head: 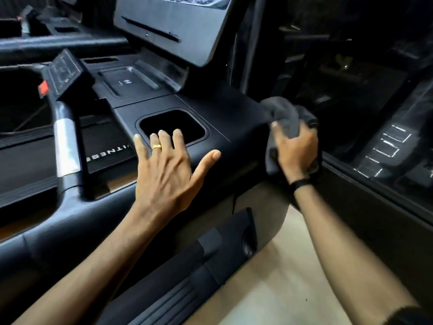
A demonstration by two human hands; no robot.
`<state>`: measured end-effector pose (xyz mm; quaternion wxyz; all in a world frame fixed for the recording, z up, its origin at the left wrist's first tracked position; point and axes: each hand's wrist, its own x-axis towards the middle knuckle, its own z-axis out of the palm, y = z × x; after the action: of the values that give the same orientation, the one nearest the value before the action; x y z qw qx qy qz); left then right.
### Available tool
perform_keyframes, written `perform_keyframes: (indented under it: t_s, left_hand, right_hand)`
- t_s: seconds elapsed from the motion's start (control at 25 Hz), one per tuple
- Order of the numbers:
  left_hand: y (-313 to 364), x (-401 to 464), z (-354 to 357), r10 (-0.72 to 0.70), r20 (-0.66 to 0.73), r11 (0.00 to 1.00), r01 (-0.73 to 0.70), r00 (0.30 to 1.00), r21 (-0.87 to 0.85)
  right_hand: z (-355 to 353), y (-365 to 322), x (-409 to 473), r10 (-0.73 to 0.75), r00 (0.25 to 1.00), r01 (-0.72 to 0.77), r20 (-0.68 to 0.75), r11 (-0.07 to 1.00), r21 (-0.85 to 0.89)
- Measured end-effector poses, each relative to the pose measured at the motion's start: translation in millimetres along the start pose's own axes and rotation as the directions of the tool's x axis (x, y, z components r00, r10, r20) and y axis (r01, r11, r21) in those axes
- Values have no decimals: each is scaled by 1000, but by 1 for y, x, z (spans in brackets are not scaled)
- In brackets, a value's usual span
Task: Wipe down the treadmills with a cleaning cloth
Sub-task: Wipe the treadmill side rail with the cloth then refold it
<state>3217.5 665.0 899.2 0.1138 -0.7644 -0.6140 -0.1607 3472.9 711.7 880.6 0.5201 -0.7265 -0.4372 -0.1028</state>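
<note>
A black treadmill console (218,106) fills the middle of the head view, with a square cup holder recess (172,124) in its top. My left hand (167,167) rests flat and open on the console's front edge, fingertips at the recess rim. A dark grey cleaning cloth (284,114) is bunched against the console's right end. My right hand (296,152) grips that cloth and presses it on the console's right side. Part of the cloth is hidden under my palm.
A tilted display screen (168,26) rises behind the console. A handlebar with a silver grip sensor (66,146) stands at the left, beside a red safety clip (43,86). The treadmill belt (42,158) lies below left. Light floor (276,277) shows lower right; a dark glass wall (375,127) stands at the right.
</note>
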Motion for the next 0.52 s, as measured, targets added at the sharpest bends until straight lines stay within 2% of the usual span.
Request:
perform_keyframes:
  t_s: [0.04,0.12,0.24,0.32,0.36,0.44,0.52]
  left_hand:
    - [-2,0,1,-10,11,1000,9,1000,11]
    - [-1,0,1,-8,20,1000,7,1000,30]
    - [1,0,1,13,18,999,-14,1000,39]
    - [0,-3,2,34,32,998,-36,999,59]
    - [0,-4,2,45,24,996,-47,999,77]
    - [1,-6,0,45,19,994,-47,999,100]
    - [3,-7,-2,36,29,994,-39,999,105]
  right_hand:
    - [1,8,20,94,996,-94,11,995,12]
    - [8,2,16,150,989,-150,-7,988,31]
    - [16,-17,-79,72,984,-36,-161,976,214]
    - [13,-9,-137,-13,989,61,-144,941,332]
    - [15,3,-136,4,988,53,-154,930,365]
    - [22,32,-83,238,956,-149,-169,895,421]
    - [22,55,-27,481,858,-357,-182,811,463]
